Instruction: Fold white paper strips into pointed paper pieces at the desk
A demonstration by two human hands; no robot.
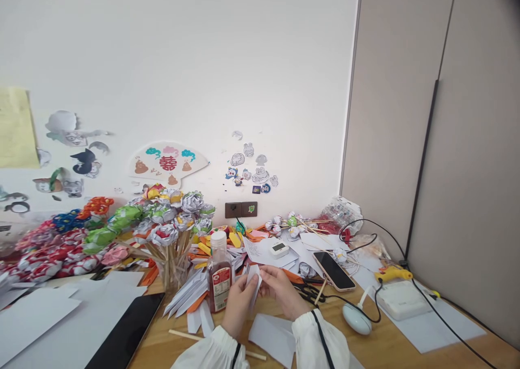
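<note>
Between my two hands is a small folded piece of white paper (254, 283), held upright above the table. My left hand (239, 303) pinches its left side. Fingers of my right hand (281, 290) close on its upper right edge. Just left of my left hand stands a bottle of red-brown liquid (220, 279) with a white cap. Below my wrists lies a loose sheet of white paper (273, 336), and a thin wooden stick (184, 334) runs partly under my left sleeve. Black-handled scissors (311, 293) rest beside my right hand, partly hidden.
Paper flowers on sticks (170, 222) fill a clear container at left, near folded paper strips (189, 293). A dark flat panel (128, 331) lies in front. To the right are a phone (333, 270), a white timer (278, 247), a yellow glue gun (393, 273) and black cables.
</note>
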